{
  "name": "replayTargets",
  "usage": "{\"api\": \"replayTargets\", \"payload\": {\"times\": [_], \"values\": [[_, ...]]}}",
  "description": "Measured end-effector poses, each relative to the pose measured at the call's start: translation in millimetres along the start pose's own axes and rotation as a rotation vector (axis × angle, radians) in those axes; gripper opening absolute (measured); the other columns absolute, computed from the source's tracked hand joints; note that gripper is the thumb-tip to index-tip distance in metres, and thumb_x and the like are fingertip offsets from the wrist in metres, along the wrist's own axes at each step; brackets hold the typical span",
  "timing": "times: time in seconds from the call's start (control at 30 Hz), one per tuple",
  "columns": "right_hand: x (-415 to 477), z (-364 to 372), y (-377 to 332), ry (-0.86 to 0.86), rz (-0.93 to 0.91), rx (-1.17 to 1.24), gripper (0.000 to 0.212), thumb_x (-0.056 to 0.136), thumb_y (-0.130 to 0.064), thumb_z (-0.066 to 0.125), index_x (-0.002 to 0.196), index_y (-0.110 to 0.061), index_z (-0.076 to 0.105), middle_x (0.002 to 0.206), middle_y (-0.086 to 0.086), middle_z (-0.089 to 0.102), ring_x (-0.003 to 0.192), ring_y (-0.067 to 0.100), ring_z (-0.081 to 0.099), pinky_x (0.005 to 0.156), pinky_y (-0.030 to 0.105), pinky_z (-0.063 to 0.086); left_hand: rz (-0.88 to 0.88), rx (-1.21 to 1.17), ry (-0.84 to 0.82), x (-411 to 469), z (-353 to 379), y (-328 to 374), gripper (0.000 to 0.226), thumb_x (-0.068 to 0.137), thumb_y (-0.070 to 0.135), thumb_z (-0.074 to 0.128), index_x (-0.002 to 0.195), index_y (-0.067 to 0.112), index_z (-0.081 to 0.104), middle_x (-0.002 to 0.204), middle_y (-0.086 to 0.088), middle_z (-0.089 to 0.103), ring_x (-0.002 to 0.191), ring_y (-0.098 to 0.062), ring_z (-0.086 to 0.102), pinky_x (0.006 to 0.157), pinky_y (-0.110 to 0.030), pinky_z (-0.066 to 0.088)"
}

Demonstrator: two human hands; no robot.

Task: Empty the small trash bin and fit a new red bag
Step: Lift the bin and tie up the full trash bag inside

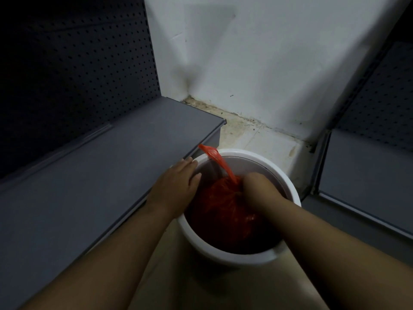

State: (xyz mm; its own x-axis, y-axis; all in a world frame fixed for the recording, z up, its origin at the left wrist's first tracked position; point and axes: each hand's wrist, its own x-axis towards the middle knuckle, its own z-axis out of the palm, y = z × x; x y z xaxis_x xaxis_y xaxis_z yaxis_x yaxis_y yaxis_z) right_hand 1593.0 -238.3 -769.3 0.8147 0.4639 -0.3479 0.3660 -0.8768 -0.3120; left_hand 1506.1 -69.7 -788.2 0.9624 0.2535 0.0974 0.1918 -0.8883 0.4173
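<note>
Bin: the white bin (234,257) stands on the floor (257,139) at lower centre of the frame, in a corner between two grey shelves.
Red bag: the red bag (223,209) sits down inside the bin, full and gathered at the top; not yet lifted out.
Loose strip: one bag handle (214,159) trails up over the rim at upper left of the bin.
Left hand: the left hand (176,186) lies flat with straight fingers on the near-left rim, grasping nothing. Judged purpose: to hold the bin down while the bag is pulled.
Right hand: the right hand (257,186) reaches into the bin, fingers clenched round the bag's gathered neck.
Edges: the left shelf (89,164) has its front edge touching or just beside the rim; the right shelf (366,164) stands near.
Behind: the wall (245,63) is close behind.
Open room: straight up and toward the person. Sideways room is tight; the trailing handle could snag on the rim.
</note>
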Motion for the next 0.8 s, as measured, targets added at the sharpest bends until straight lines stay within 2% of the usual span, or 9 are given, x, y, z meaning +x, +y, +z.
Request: {"api": "replayTargets", "payload": {"times": [0.13, 0.2, 0.3, 0.4, 0.5, 0.6, 0.73, 0.8], "values": [[-2.3, -7.1, -0.8, -0.009, 0.012, 0.048, 0.029, 0.089, -0.012, 0.056, 0.116, -0.008, 0.064, 0.113, 0.015, 0.066, 0.105, 0.032, 0.062, 0.092, 0.037, 0.048, -0.008, 0.029, -0.051, 1.5, -2.7, 4.9, 0.048, 0.096, 0.037, 0.028, 0.140, 0.018, 0.032, 0.151, -0.004, 0.032, 0.141, -0.018, 0.025, 0.115, -0.038, 0.016], [-10.1, -15.8, -2.8, 0.046, 0.003, 0.083, 0.026, 0.089, -0.011, 0.054, 0.112, -0.006, 0.063, 0.110, 0.015, 0.067, 0.103, 0.032, 0.063, 0.083, 0.034, 0.049, -0.009, 0.069, -0.103, 3.0, -5.4, 7.3, 0.057, 0.091, 0.046, 0.019, 0.140, 0.020, 0.031, 0.152, -0.003, 0.031, 0.141, -0.019, 0.024, 0.115, -0.037, 0.015], [-24.5, -43.1, -9.1, 0.076, 0.014, 0.121, 0.022, 0.090, -0.011, 0.052, 0.108, -0.006, 0.064, 0.106, 0.014, 0.067, 0.101, 0.031, 0.063, 0.073, 0.026, 0.041, -0.035, 0.110, -0.201, 3.8, -17.5, 11.5, 0.075, 0.080, 0.057, 0.005, 0.142, 0.022, 0.029, 0.153, -0.003, 0.029, 0.142, -0.020, 0.022, 0.115, -0.038, 0.014], [-42.7, -81.3, -15.9, 0.072, 0.055, 0.105, 0.020, 0.088, -0.014, 0.056, 0.101, -0.006, 0.069, 0.101, 0.014, 0.066, 0.095, 0.031, 0.064, 0.073, 0.027, 0.042, -0.119, 0.101, -0.257, 2.4, -49.7, 24.2, 0.072, 0.084, 0.058, 0.006, 0.144, 0.021, 0.025, 0.155, -0.001, 0.022, 0.144, -0.018, 0.016, 0.118, -0.037, 0.008], [-70.2, -128.8, -29.3, 0.053, 0.084, 0.102, 0.020, 0.091, -0.014, 0.053, 0.102, -0.004, 0.066, 0.105, 0.015, 0.059, 0.091, 0.032, 0.064, 0.080, 0.034, 0.050, -0.140, 0.081, -0.221, 6.3, -106.5, 54.7, 0.076, 0.081, 0.056, 0.004, 0.144, 0.019, 0.023, 0.156, -0.001, 0.020, 0.144, -0.017, 0.015, 0.118, -0.035, 0.005], [-104.1, -190.1, -49.2, 0.082, 0.106, 0.119, 0.018, 0.093, -0.012, 0.051, 0.103, -0.006, 0.064, 0.107, 0.013, 0.055, 0.091, 0.029, 0.061, 0.083, 0.034, 0.050, -0.077, 0.077, -0.175, 18.2, -179.2, 96.7, 0.083, 0.076, 0.058, -0.001, 0.143, 0.017, 0.027, 0.154, -0.004, 0.025, 0.143, -0.020, 0.018, 0.117, -0.037, 0.007], [-160.0, -288.3, -75.3, 0.124, 0.165, 0.141, 0.017, 0.094, -0.009, 0.049, 0.102, -0.006, 0.063, 0.099, 0.010, 0.052, 0.082, 0.026, 0.060, 0.079, 0.034, 0.053, 0.001, 0.075, -0.133, 31.9, -288.5, 171.5, 0.068, 0.084, 0.047, 0.011, 0.141, 0.016, 0.031, 0.152, -0.005, 0.030, 0.142, -0.021, 0.023, 0.117, -0.037, 0.009], [-193.3, -334.9, -86.3, 0.153, 0.203, 0.135, 0.017, 0.094, -0.008, 0.048, 0.102, -0.004, 0.063, 0.093, 0.007, 0.044, 0.076, 0.024, 0.052, 0.073, 0.033, 0.047, 0.084, 0.078, -0.076, 34.5, -339.2, 207.5, 0.064, 0.087, 0.043, 0.014, 0.135, 0.010, 0.042, 0.143, -0.011, 0.044, 0.135, -0.027, 0.037, 0.114, -0.042, 0.019]]}}
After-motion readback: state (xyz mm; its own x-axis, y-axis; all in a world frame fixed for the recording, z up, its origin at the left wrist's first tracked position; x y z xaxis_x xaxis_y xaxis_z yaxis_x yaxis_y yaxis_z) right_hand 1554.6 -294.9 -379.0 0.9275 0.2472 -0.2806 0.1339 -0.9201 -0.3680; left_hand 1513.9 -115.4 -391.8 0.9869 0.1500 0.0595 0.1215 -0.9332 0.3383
